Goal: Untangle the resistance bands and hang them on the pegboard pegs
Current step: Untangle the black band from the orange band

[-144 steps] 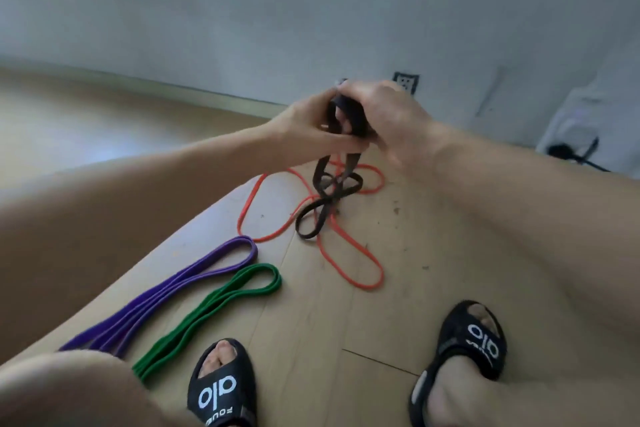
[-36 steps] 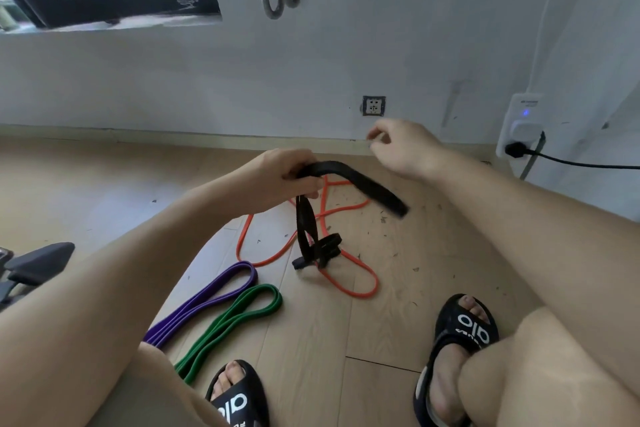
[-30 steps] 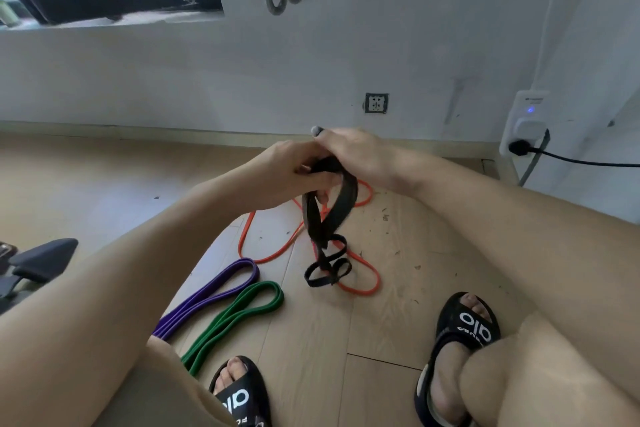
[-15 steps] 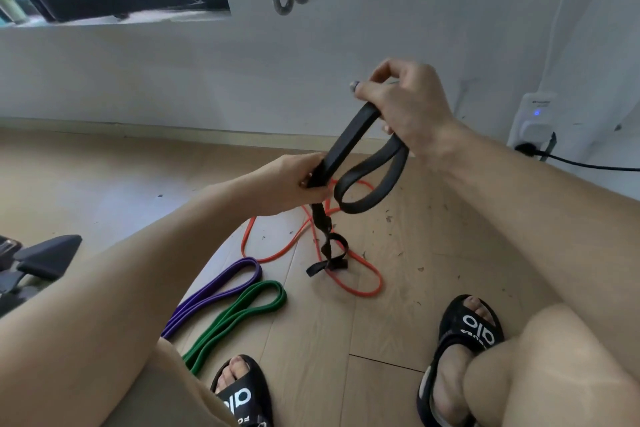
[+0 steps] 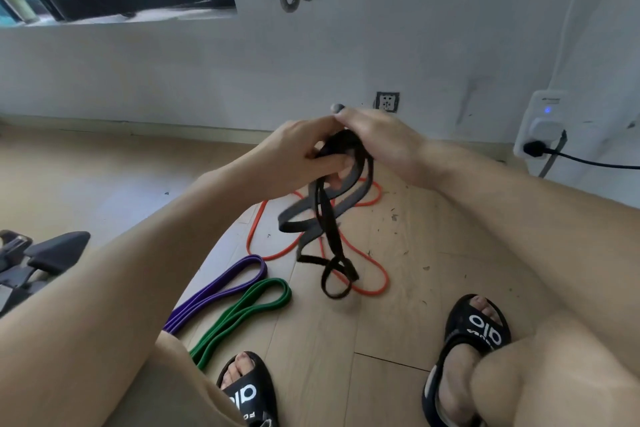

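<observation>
1. Left hand (image 5: 294,156) and right hand (image 5: 377,142) meet, both curled around the black band (image 5: 320,218).
2. Its twisted loops dangle over the orange band (image 5: 374,274) on the floor (image 5: 398,322).
3. Purple band (image 5: 221,288) and green band (image 5: 249,308) lie nearby.

Both forearms reach in from the lower corners of the frame and meet just above its centre. The left hand (image 5: 298,152) comes in from the lower left, back of the hand turned up and to the left, its fingers (image 5: 329,161) curled round the top of the black band (image 5: 325,218). The right hand (image 5: 377,146) comes in from the lower right, knuckles upward, laid over the same bunch of band and gripping it from above. The two hands touch at the fingertips, one right fingertip sticking out above the left hand. Bare knees show in the lower corners, and both feet wear black slides.
</observation>
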`<state>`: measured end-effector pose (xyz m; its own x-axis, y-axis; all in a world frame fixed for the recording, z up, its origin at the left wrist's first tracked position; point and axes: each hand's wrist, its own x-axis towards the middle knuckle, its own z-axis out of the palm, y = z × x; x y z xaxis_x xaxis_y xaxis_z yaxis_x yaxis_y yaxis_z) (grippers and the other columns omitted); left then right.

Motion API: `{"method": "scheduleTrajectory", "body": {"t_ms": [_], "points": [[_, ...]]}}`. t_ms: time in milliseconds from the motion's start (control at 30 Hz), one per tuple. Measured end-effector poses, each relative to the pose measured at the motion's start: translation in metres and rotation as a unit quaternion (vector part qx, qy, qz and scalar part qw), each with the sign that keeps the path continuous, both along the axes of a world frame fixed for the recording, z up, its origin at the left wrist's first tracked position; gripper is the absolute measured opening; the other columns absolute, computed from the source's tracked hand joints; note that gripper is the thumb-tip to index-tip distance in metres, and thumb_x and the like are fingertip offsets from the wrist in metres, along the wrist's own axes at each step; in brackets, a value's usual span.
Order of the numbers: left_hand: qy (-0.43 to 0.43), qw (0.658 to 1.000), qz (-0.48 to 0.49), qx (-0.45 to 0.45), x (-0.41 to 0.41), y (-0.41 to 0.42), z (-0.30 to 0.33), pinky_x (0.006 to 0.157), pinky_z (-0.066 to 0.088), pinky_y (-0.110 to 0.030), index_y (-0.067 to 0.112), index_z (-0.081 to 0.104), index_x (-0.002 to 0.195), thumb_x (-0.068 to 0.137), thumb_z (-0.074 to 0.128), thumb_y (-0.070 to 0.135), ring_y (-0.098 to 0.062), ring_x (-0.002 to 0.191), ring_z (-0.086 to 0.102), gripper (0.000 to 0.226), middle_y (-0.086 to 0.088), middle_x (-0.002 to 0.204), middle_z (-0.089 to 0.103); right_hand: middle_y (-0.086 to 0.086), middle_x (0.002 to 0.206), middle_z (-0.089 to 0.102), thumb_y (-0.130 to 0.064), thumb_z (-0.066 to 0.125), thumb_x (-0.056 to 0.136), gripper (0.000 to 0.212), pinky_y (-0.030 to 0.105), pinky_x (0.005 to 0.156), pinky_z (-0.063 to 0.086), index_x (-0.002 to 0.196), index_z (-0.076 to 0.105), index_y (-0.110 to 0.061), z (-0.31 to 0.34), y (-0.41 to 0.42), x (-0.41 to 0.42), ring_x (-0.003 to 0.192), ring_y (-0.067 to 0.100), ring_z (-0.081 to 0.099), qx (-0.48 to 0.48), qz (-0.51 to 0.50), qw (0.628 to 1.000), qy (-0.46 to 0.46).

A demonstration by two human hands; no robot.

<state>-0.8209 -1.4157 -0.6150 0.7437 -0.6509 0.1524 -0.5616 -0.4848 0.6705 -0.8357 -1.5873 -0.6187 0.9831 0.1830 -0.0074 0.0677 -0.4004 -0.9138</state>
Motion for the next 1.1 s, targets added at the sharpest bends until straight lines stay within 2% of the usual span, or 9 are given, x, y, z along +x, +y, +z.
{"method": "scheduleTrajectory", "body": {"t_ms": [100, 267, 400, 467, 600, 700, 800, 967, 1100], "points": [[0.012, 1.000, 0.022, 0.006, -0.001, 0.005, -0.001, 0.077, 0.062, -0.035, 0.028, 0.063, 0.093, 0.093, 0.069, 0.011, -0.012, 0.072, 0.075, 0.018, -0.001, 0.093, 0.073, 0.006, 0.071, 0.068, -0.048, 0.043, 0.105, 0.045, 0.028, 0.056, 0.046, 0.089, 0.067, -0.014, 0.001, 0.007, 0.001, 0.056, 0.014, 0.060, -0.088, -0.027, 0.995, -0.049], [0.052, 0.997, 0.008, 0.061, 0.009, 0.015, -0.012, 0.083, 0.061, -0.044, 0.013, 0.062, 0.093, 0.094, 0.068, 0.015, -0.015, 0.081, 0.075, 0.006, -0.005, 0.085, 0.073, -0.009, 0.061, 0.060, -0.033, 0.068, 0.093, 0.017, 0.012, 0.049, 0.034, 0.084, 0.065, -0.019, 0.010, 0.006, 0.002, 0.047, -0.001, 0.049, -0.130, -0.045, 0.983, -0.122], [0.039, 0.982, 0.011, 0.186, 0.014, 0.022, -0.036, 0.081, 0.057, -0.048, 0.012, 0.060, 0.090, 0.092, 0.070, 0.023, -0.022, 0.081, 0.069, 0.015, -0.004, 0.086, 0.069, -0.008, 0.058, 0.056, -0.026, 0.073, 0.088, 0.016, 0.021, 0.055, 0.040, 0.076, 0.064, -0.020, 0.029, -0.003, 0.004, 0.052, 0.005, 0.050, -0.021, -0.149, 0.971, -0.184], [0.055, 0.979, 0.024, 0.193, 0.017, 0.029, -0.043, 0.075, 0.057, -0.038, 0.017, 0.058, 0.087, 0.096, 0.067, 0.027, -0.015, 0.080, 0.072, 0.016, 0.001, 0.084, 0.072, -0.006, 0.067, 0.062, -0.028, 0.071, 0.089, 0.013, 0.024, 0.059, 0.043, 0.081, 0.066, -0.019, 0.034, -0.021, 0.006, 0.062, 0.009, 0.056, -0.048, -0.198, 0.958, -0.203], [0.054, 0.990, 0.038, 0.121, 0.016, 0.030, -0.027, 0.072, 0.057, -0.029, 0.024, 0.060, 0.084, 0.098, 0.066, 0.030, -0.011, 0.070, 0.073, 0.016, 0.000, 0.075, 0.074, 0.005, 0.077, 0.068, -0.033, 0.058, 0.098, 0.023, 0.029, 0.058, 0.042, 0.088, 0.068, -0.015, 0.006, -0.060, 0.012, 0.063, 0.016, 0.056, -0.243, -0.201, 0.945, -0.091], [0.041, 0.994, 0.034, 0.099, 0.010, 0.023, -0.014, 0.068, 0.060, -0.033, 0.019, 0.063, 0.090, 0.095, 0.067, 0.035, -0.012, 0.064, 0.070, 0.017, -0.001, 0.073, 0.069, 0.012, 0.095, 0.073, -0.036, 0.047, 0.104, 0.035, 0.034, 0.078, 0.050, 0.093, 0.070, -0.011, -0.021, -0.072, 0.018, 0.085, 0.026, 0.065, -0.324, -0.139, 0.936, 0.019], [0.026, 0.997, 0.024, 0.074, 0.004, 0.011, -0.006, 0.051, 0.051, -0.021, 0.021, 0.059, 0.081, 0.093, 0.069, 0.034, -0.006, 0.051, 0.059, 0.021, 0.008, 0.060, 0.060, 0.011, 0.102, 0.074, -0.039, 0.034, 0.110, 0.045, 0.035, 0.086, 0.051, 0.102, 0.068, -0.010, -0.026, -0.059, 0.014, 0.090, 0.025, 0.068, -0.269, -0.062, 0.958, 0.082], [0.000, 0.997, -0.007, 0.071, -0.003, -0.007, -0.003, 0.049, 0.044, -0.019, 0.034, 0.055, 0.075, 0.096, 0.067, 0.033, -0.003, 0.047, 0.050, 0.024, 0.009, 0.060, 0.055, 0.002, 0.103, 0.074, -0.046, 0.026, 0.109, 0.055, 0.032, 0.096, 0.048, 0.107, 0.069, -0.011, -0.009, -0.018, -0.004, 0.102, 0.018, 0.068, 0.005, 0.065, 0.995, 0.079], [0.036, 0.998, -0.010, 0.050, -0.001, -0.004, -0.003, 0.051, 0.043, -0.026, 0.041, 0.072, 0.073, 0.097, 0.066, 0.032, -0.008, 0.047, 0.045, 0.026, 0.006, 0.060, 0.063, 0.002, 0.059, 0.056, -0.043, 0.035, 0.108, 0.049, 0.032, 0.057, 0.049, 0.089, 0.062, -0.007, -0.006, 0.003, -0.008, 0.056, 0.021, 0.054, -0.011, 0.079, 0.997, 0.015]]}}
